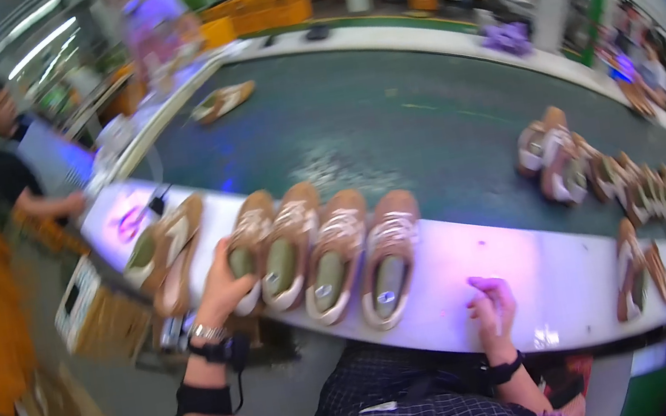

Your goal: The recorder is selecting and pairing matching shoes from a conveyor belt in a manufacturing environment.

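Several tan lace-up shoes with green insoles stand in a row on the white ledge, toes pointing away from me. My left hand (226,286) is closed around the heel side of the leftmost shoe (250,220) in that row. Beside it are a second shoe (292,235), a third shoe (338,250) and, at the right end, another shoe (392,255). My right hand (494,309) hovers over the white ledge (555,282), right of the row and apart from it. Its fingers are curled in, and whether something small lies between them is blurred.
Left of the row, a pair of tan shoes (176,253) leans together. Beyond the ledge, a green conveyor belt (433,128) carries a lone shoe (224,102) and a cluster of shoes (554,158). Another pair (642,274) lies far right. A co-worker (41,157) stands left.
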The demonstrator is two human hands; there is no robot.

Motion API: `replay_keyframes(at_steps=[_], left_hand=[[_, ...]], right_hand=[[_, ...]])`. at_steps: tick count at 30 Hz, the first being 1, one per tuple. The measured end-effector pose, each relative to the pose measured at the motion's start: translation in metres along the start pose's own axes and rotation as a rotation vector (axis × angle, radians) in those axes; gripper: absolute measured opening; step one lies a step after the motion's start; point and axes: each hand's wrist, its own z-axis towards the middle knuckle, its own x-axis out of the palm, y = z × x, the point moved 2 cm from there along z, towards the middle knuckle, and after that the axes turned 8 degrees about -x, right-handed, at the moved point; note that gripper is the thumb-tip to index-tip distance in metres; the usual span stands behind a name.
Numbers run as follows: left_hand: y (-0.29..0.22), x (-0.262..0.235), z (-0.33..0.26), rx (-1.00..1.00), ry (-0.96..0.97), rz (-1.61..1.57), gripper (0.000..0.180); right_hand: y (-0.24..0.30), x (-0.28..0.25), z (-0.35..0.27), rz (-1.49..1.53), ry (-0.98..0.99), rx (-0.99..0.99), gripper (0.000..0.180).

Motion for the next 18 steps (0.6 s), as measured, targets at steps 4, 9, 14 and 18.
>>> replay_keyframes(at_steps=[4,9,14,18], left_hand=[[0.002,-0.013,-0.013,-0.083,0.065,-0.188,0.076],[0.006,-0.016,0.0,-0.041,-0.062,0.104,0.077],[-0.102,0.035,-0.036,0.19,-0.091,-0.085,0.075],[-0.161,0.1,-0.062,0.284,0.228,-0.344,0.069]], right_hand=[[0.0,0.015,0.001,-0.023,0.093,-0.041,0.019],[0.019,-0.014,0.012,-0.052,0.137,0.007,0.02],[0.014,-0.079,0.069,-0.485,-0.013,-0.125,0.031],[-0.033,-0.144,0.149,-0.372,-0.349,0.072,0.029]])
